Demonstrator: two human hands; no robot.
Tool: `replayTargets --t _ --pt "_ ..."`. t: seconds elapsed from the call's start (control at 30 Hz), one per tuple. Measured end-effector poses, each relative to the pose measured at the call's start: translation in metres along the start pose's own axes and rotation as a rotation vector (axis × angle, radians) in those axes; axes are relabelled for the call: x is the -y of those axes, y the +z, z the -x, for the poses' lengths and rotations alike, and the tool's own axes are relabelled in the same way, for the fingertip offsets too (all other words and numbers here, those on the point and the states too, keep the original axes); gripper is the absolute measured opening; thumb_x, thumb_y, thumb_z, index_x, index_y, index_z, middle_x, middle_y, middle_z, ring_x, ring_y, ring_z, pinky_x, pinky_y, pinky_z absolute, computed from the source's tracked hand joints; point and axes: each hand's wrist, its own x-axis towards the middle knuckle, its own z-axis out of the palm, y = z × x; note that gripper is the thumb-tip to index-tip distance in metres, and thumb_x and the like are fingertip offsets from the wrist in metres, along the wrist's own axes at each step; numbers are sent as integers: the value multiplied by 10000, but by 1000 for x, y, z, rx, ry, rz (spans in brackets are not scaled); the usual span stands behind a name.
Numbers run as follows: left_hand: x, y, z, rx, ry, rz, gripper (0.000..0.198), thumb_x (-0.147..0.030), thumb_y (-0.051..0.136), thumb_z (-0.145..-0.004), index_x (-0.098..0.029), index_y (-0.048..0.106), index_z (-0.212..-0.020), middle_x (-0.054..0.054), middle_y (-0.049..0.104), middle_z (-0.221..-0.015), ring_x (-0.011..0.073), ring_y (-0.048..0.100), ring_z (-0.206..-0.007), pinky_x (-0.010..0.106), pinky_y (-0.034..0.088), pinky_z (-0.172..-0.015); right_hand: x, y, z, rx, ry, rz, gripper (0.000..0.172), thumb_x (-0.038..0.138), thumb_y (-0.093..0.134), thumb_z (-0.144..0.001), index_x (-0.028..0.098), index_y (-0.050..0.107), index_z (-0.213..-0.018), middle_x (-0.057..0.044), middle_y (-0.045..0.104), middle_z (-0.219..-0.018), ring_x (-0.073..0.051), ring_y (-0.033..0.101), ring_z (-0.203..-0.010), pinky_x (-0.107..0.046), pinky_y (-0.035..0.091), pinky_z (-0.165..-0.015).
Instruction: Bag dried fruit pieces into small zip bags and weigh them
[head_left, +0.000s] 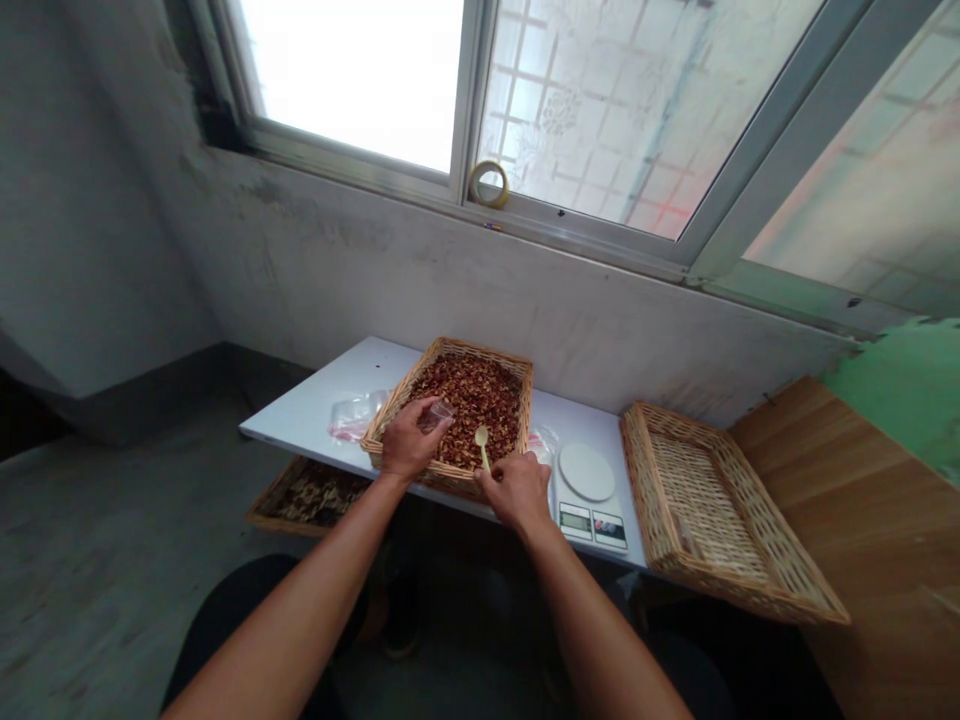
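Note:
A wicker basket on the white table holds a layer of reddish-brown dried pieces. Over its left front part, my left hand is closed around a small clear plastic cup, tilted above the pieces; its contents are hard to make out. My right hand, at the basket's front right edge, grips a pale yellow spoon by the handle. The spoon's bowl points away from me over the dried pieces and looks empty.
Right of the basket sits a white kitchen scale, with an empty wicker tray beyond it. Clear plastic bags lie on the table. Below is another basket. A tape roll stands on the windowsill.

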Motion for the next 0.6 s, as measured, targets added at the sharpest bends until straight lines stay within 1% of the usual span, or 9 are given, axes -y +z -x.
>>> replayTargets --t 0.07,0.2,0.4,0.5,0.6 --pt "0 1 0 7 -2 7 410 -430 714 -830 -231 681 -1187 66 747 -1134 240 707 -1003 362 549 -921 -1 0 -10 26 30 3 369 485 530 -968 262 804 -861 -99 757 -924 -278 622 -990 -373 411 -857" --pt "1 1 1 10 -18 15 411 -439 710 -834 -231 681 -1188 66 754 -1116 242 709 -1005 371 552 -921 -9 -3 -32 0 83 25 400 414 432 -1012 228 778 -935 -118 761 -948 -237 679 -892 -316 437 -783" --pt "1 1 2 3 -21 8 390 -422 716 -827 -242 680 -1171 65 748 -1126 250 710 -1007 382 550 -927 -29 -17 -66 -76 194 50 429 375 343 -1041 222 743 -1053 -131 752 -1028 -242 700 -937 -312 465 -786" --pt "2 2 1 18 -19 4 382 -418 708 -837 -246 676 -1177 67 744 -1143 249 711 -1011 383 552 -926 -33 -20 -81 -46 240 56 452 373 324 -1042 213 743 -1093 -154 750 -1049 -266 708 -954 -328 484 -778" --pt "3 1 1 25 -13 5 380 -413 709 -837 -240 676 -1175 69 744 -1145 248 712 -1008 379 552 -925 -28 -16 -92 13 253 66 402 328 387 -1016 196 758 -1093 -178 750 -1069 -285 714 -976 -332 494 -783"
